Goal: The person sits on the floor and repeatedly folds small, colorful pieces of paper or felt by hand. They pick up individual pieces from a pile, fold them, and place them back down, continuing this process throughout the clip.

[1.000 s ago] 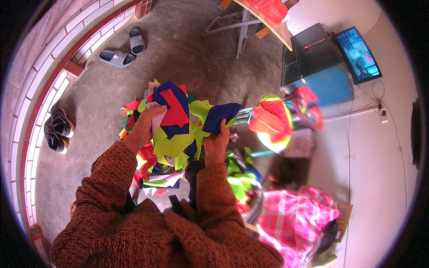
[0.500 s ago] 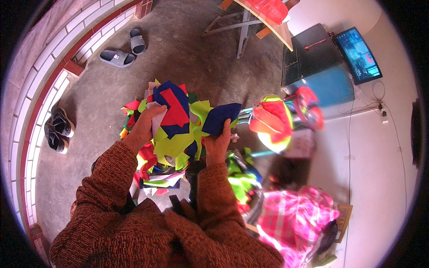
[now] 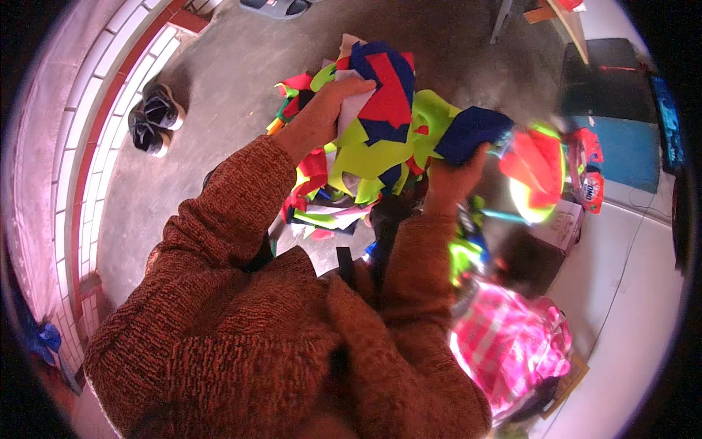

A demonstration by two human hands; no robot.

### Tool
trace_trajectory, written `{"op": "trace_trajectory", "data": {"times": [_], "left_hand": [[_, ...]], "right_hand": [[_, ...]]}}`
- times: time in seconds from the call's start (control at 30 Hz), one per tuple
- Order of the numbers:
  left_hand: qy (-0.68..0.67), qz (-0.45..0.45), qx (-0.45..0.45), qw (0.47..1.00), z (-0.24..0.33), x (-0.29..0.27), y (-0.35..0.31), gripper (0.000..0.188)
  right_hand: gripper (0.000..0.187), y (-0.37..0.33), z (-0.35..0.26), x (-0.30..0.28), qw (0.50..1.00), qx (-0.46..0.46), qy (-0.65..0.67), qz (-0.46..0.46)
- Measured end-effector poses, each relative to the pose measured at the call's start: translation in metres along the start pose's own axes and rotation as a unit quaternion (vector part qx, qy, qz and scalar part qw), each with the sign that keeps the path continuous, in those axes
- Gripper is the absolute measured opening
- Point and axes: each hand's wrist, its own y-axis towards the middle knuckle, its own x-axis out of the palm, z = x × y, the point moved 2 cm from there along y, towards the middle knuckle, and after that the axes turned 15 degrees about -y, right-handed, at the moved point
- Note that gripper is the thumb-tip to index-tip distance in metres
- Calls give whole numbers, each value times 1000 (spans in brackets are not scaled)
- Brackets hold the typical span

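Observation:
Scraps of coloured cloth lie in a heap (image 3: 369, 164) in front of me, lime, red, navy, white and green. My left hand (image 3: 325, 106) is closed on the edge of a layered bunch. In that bunch, a red cloth scrap (image 3: 385, 91) lies over a navy one, with a pale scrap (image 3: 349, 110) beneath the thumb. To its right, my right hand (image 3: 452, 178) grips a navy cloth scrap (image 3: 472, 135), thumb at its lower edge and the other fingers hidden behind it. Lime cloth (image 3: 431, 121) spreads between the two hands.
A bright orange and lime bundle (image 3: 534, 172) stands right of my right hand. Pink checked cloth (image 3: 512, 336) is at the lower right, near a cardboard box (image 3: 559, 223). Dark shoes (image 3: 153, 121) and a grey slipper (image 3: 274, 7) rest on the floor. A black-and-blue cabinet (image 3: 614, 146) stands far right.
The view has swung, so hands, heap and room all appear higher and further right. Both hands keep their hold on the same scraps.

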Motion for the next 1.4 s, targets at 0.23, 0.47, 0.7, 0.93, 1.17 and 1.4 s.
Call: {"op": "trace_trajectory", "data": {"times": [0.23, 0.47, 0.7, 0.93, 1.17, 1.4], "left_hand": [[19, 38, -12, 999, -3, -2, 1, 27], [40, 42, -8, 998, -3, 0, 1, 26], [35, 56, -15, 998, -3, -6, 3, 32], [42, 49, 1, 998, -1, -2, 1, 26], [12, 33, -6, 999, -1, 0, 0, 27], [-11, 37, -1, 999, -2, -6, 2, 31]], "right_hand": [[75, 20, 38, -17, 981, 81, 176, 21], [85, 12, -9, -7, 944, 184, 273, 6], [91, 8, 22, -15, 994, -28, 99, 33], [55, 8, -14, -8, 872, 249, 421, -13], [39, 6, -4, -7, 977, 136, 161, 13], [50, 8, -26, 4, 974, 75, 212, -29]]}}
